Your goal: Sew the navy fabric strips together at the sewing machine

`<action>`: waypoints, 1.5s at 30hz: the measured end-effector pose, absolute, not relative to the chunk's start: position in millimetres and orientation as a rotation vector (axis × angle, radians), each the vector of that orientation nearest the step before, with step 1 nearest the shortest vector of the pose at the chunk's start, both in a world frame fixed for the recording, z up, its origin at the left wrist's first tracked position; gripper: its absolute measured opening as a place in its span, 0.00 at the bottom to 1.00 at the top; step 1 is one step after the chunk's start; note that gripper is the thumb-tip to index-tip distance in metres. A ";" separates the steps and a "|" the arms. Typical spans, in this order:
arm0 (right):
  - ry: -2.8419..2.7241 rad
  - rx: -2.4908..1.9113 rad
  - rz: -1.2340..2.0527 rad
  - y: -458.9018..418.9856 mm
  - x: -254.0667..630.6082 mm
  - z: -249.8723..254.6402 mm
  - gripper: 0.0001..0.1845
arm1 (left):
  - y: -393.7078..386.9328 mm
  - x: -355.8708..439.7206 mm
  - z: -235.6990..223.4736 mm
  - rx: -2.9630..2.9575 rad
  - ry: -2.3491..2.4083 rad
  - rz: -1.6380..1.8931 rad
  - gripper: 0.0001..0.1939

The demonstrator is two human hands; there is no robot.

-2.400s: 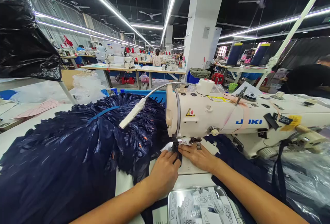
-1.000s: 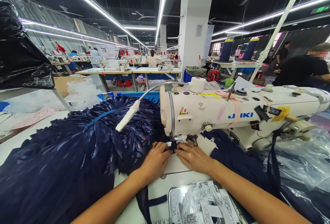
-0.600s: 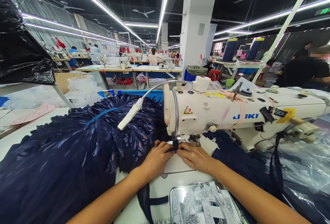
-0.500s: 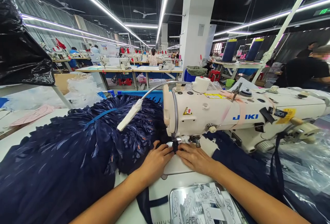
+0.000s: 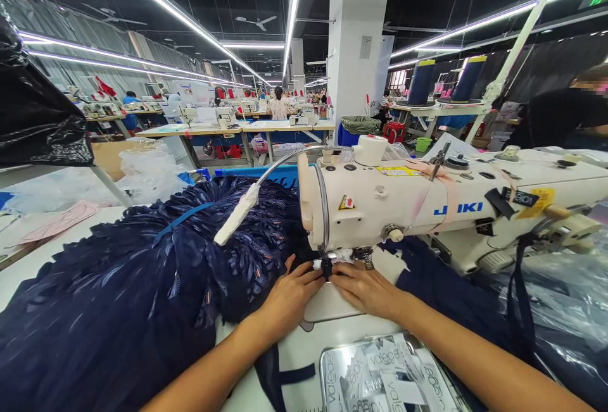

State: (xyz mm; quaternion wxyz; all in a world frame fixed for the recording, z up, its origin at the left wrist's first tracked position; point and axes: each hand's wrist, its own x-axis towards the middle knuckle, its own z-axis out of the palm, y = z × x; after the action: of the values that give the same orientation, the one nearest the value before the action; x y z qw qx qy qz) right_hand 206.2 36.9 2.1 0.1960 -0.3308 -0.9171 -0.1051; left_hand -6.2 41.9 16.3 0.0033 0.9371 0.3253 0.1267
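A white sewing machine has its needle area low in front of me, with dark navy fabric beneath it. My left hand is closed on that fabric just left of the presser foot, thumb raised behind the fingers. From the right, my right hand grips the fabric with bent fingers, close to the foot. The fingertips of both hands nearly meet, and they partly hide the cloth. A large bunch of navy ruffled garments, tied with a blue strip, lies left of my left hand.
A metal tin with several printed labels sits near my right forearm. A navy strap lies left of it. More navy fabric and clear plastic are at the right. A lamp on a bendy neck overhangs the garments.
The camera view has shifted slightly. Both hands stay at the presser foot on the navy fabric, with little visible movement.
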 end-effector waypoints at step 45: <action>-2.428 -0.969 -0.354 62.9 209.2 2.6 0.16 | 65.2 6.5 24.3 3.162 1.402 0.212 0.20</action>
State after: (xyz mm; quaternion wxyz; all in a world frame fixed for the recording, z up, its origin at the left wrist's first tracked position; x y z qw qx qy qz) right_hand 209.2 62.9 2.6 0.2492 -0.3558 -0.8913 -0.1301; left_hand 6.5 65.2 24.3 -0.1611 0.9005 0.3994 0.0604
